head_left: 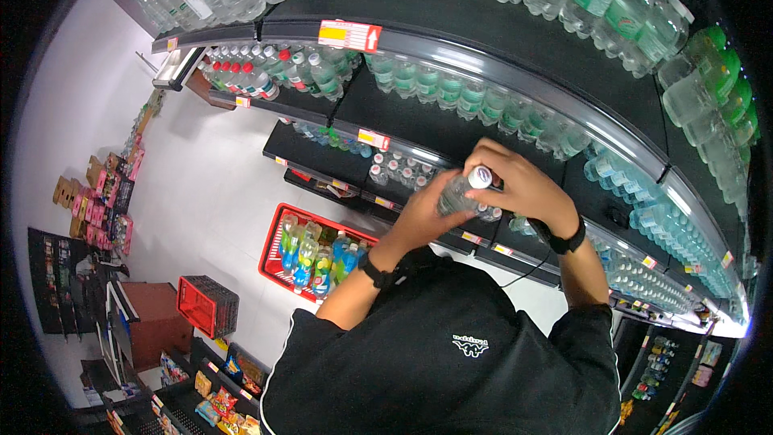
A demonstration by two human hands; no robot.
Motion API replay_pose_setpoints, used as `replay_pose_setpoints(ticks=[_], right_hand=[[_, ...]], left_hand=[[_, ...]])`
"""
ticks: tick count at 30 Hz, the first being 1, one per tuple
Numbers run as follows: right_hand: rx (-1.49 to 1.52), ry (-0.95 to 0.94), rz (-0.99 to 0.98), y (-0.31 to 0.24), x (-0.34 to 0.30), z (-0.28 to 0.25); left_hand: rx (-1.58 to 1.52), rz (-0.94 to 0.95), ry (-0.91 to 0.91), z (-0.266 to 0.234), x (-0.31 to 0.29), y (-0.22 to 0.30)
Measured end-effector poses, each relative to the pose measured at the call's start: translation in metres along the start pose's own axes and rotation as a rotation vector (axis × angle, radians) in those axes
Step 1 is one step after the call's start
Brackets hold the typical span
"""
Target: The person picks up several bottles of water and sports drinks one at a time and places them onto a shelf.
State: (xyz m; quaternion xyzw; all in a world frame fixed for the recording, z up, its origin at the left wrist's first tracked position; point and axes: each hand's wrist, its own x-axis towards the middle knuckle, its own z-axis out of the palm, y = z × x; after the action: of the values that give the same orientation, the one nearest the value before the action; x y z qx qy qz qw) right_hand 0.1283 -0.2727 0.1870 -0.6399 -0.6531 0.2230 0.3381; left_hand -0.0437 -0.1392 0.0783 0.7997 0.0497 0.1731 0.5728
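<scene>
Bottle (454,198) held up between both hands in front of the shelf (360,106), cap (481,177) facing my camera. Left hand (420,216) clamped on the body, thumb on one side, fingers on the other. Right hand (522,184) closed in at the top, thumb and fingers bracketing the cap; how hard they press, I cannot tell from here. Lower end of the bottle hidden from me.

Handling, my estimate: clear, thin-looking plastic, so I would expect the walls to give under a hard squeeze. Fill level unreadable; if full, moderate weight, sitting low, liable to swing when held by the top alone. Smooth sides, probably slippery if damp. Not fragile; denting likelier than cracking. Cap looks the stiffest part.

Where I would take hold: a broad, light wrap round the body carries the load; fingertips at the cap or neck only to steady or turn it.

Nearby: red basket (265,264) on the floor, coloured bottles (304,262) inside, well apart from the hands.
</scene>
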Motion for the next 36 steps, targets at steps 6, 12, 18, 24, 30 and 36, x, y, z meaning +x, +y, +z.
replay_pose_setpoints(ticks=[6,12,18,24,30,36], right_hand=[[0.073,0.341,0.108,0.024,0.044,0.043],[0.278,0.231,0.254,0.026,0.045,0.081],[0.238,0.208,0.415,0.041,0.023,0.101],[0.441,0.313,0.518,0.028,0.009,0.098],[0.508,0.318,0.227,-0.062,0.040,0.050],[0.507,0.294,-0.566,-0.145,0.077,0.020]], left_hand=[[0.087,-0.012,0.415,-0.053,0.034,-0.099],[0.054,0.055,0.761,-0.129,0.094,-0.155],[0.102,0.011,0.727,-0.175,0.152,-0.185],[0.450,0.028,0.818,-0.183,0.186,-0.233],[0.358,-0.136,0.746,-0.184,0.211,-0.242],[0.166,0.017,0.736,-0.217,0.178,-0.294]])
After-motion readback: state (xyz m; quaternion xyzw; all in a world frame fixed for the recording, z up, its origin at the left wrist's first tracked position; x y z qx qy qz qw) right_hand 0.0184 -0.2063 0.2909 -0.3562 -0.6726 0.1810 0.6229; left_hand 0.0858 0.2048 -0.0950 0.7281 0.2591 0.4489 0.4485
